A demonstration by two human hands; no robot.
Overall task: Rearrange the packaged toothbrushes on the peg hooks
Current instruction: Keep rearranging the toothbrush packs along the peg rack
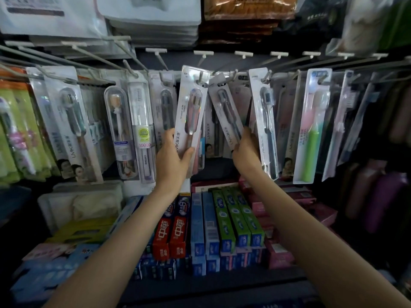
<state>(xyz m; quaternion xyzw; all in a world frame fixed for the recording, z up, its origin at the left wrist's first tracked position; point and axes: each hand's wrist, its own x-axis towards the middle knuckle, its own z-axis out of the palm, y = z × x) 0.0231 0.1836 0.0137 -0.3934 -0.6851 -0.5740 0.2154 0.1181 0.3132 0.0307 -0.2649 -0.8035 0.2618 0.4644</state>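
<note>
Left hand (172,160) fingers clamp a clear-blister pink toothbrush pack (191,114), top at a metal peg hook (200,77); right hand (245,150) pinches a tilted dark toothbrush pack (226,112). Mid-task: neither hangs straight yet.

Dim shop light, glare on plastic packs (191,112), blurred, bowed wide-angle edges

The toothpaste boxes are red (171,236), blue (203,223) and green (235,216). One toothbrush (308,138) is pink on top and green below. The packs (12,132) at far left are light green.
</note>
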